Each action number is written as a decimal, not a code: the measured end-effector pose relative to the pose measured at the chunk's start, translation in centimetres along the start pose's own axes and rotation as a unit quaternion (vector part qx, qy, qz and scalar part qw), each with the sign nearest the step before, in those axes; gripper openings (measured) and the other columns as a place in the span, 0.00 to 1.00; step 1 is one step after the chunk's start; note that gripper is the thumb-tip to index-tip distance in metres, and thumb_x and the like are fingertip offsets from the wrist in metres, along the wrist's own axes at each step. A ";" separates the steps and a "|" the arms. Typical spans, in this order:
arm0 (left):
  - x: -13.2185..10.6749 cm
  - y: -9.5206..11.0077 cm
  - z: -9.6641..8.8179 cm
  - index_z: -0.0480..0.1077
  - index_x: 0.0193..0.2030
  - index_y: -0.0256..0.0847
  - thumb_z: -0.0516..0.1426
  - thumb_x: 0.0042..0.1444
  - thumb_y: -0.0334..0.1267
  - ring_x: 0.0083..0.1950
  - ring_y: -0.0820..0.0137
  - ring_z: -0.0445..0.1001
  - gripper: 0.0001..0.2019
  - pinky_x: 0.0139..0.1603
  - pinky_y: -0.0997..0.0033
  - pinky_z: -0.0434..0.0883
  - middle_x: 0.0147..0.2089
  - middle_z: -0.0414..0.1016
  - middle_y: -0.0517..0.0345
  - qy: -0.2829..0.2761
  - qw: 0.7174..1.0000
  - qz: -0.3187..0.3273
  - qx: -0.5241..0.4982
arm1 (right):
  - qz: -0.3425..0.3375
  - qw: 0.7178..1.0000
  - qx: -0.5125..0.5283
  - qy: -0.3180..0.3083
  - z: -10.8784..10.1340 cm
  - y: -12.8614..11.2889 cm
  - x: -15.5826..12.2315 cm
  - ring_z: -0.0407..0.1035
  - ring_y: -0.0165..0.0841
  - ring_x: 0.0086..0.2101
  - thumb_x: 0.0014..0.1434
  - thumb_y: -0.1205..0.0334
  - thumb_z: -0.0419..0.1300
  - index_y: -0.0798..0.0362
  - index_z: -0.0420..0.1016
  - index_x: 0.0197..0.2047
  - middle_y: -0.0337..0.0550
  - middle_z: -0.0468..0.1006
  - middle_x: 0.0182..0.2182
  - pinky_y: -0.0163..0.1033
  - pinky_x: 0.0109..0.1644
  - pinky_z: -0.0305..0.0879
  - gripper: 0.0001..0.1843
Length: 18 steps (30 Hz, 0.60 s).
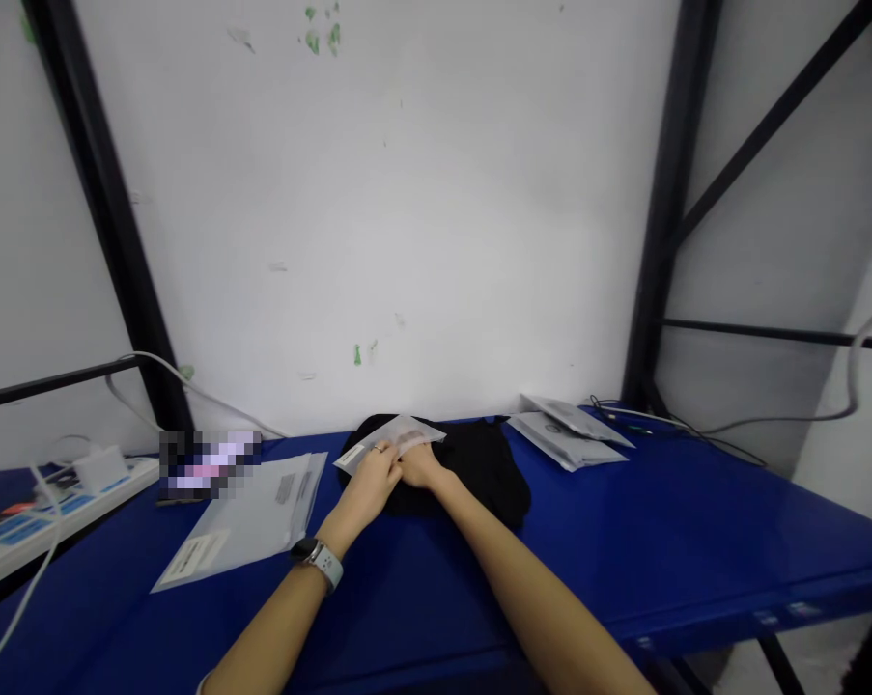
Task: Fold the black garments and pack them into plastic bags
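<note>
The left hand (372,480) and right hand (421,467) sit close together at the middle of the view, knuckles almost touching. The left hand's fingers curl over the near edge of a translucent plastic bag (392,440) and seem to pinch it (a ring shows on one finger). The right hand is bunched just beside it, but its fingertips are hidden, so I cannot tell whether it pinches too.

The bag lies at 12 o'clock from the hands, touching the left hand's fingers and slightly nearer that hand. Its long axis runs from 8 o'clock to 2 o'clock, and its labelled end (350,454) points toward 8 o'clock. It rests on a black garment (479,473), a soft heap whose long axis is hard to judge, spreading toward 3 o'clock from the hands.

All this is on a blue steel shelf (696,545). A flat clear mailer (243,516) lies at 9 o'clock, and two sealed grey packets (566,432) sit at 2 o'clock, well apart from the hands.
</note>
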<state>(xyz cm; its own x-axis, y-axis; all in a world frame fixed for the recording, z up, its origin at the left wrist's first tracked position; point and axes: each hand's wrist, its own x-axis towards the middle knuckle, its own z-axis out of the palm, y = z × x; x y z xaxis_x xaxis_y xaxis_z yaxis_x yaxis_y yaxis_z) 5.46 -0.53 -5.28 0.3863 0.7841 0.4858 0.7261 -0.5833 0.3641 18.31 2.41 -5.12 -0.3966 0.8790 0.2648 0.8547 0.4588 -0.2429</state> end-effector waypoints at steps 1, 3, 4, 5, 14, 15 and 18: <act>0.1 -0.4 -0.1 0.61 0.28 0.41 0.47 0.53 0.27 0.36 0.66 0.67 0.07 0.40 0.66 0.65 0.36 0.68 0.52 0.015 1.000 -0.005 0.000 | -0.037 0.998 0.036 -0.028 -0.4 0.4 -0.1 0.52 0.47 0.63 0.62 0.60 0.53 0.56 0.64 0.62 0.56 0.60 0.63 0.55 0.65 0.46 0.25; 0.3 -1.2 -0.2 0.61 0.29 0.41 0.46 0.54 0.27 0.37 0.66 0.67 0.07 0.41 0.66 0.64 0.36 0.67 0.53 0.045 0.999 -0.008 -0.008 | -0.118 0.984 0.105 -0.088 -1.2 1.2 -0.6 0.49 0.42 0.64 0.62 0.58 0.55 0.52 0.60 0.64 0.50 0.57 0.65 0.51 0.66 0.46 0.28; 0.3 -1.4 -0.2 0.61 0.29 0.41 0.46 0.54 0.28 0.37 0.67 0.66 0.07 0.41 0.66 0.64 0.35 0.66 0.54 0.052 0.998 -0.007 -0.015 | -0.147 0.975 0.124 -0.108 -1.5 1.5 -0.9 0.47 0.40 0.64 0.61 0.57 0.56 0.50 0.60 0.64 0.48 0.56 0.66 0.49 0.67 0.44 0.29; 0.4 -1.7 -0.2 0.61 0.29 0.41 0.46 0.54 0.28 0.37 0.67 0.66 0.07 0.41 0.66 0.64 0.35 0.66 0.55 0.052 0.998 -0.004 -0.022 | -0.162 0.971 0.132 -0.115 -1.7 1.7 -1.1 0.45 0.41 0.65 0.60 0.55 0.57 0.48 0.61 0.64 0.46 0.55 0.66 0.50 0.67 0.41 0.29; 0.5 -1.7 -0.2 0.61 0.27 0.41 0.46 0.51 0.27 0.36 0.67 0.65 0.07 0.41 0.65 0.64 0.33 0.65 0.55 -0.005 0.998 0.012 -0.063 | -0.104 0.976 0.144 -0.126 -1.0 1.8 -0.4 0.58 0.42 0.59 0.63 0.58 0.53 0.46 0.75 0.52 0.42 0.71 0.57 0.55 0.66 0.40 0.16; 0.5 -1.7 -0.2 0.61 0.27 0.41 0.46 0.51 0.27 0.37 0.67 0.65 0.07 0.41 0.65 0.64 0.34 0.65 0.55 -0.010 0.998 0.017 -0.067 | -0.101 0.980 0.128 -0.115 -0.8 1.6 -0.3 0.56 0.43 0.60 0.63 0.59 0.53 0.47 0.75 0.51 0.44 0.70 0.57 0.57 0.66 0.40 0.16; 0.5 -1.6 -0.4 0.62 0.28 0.40 0.46 0.51 0.28 0.39 0.67 0.66 0.07 0.44 0.65 0.64 0.36 0.67 0.54 -0.018 0.996 0.031 -0.085 | -0.115 0.983 0.090 -0.111 -0.1 1.1 0.1 0.51 0.44 0.63 0.61 0.65 0.54 0.49 0.77 0.49 0.45 0.70 0.57 0.60 0.66 0.34 0.16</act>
<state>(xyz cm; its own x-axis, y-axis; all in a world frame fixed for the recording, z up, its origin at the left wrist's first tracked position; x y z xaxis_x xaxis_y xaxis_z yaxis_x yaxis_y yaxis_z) 4.26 0.77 -5.32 0.4489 0.7512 0.4839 0.5951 -0.6553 0.4652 19.29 2.99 -5.27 -0.6520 0.7475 0.1273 0.6690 0.6461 -0.3674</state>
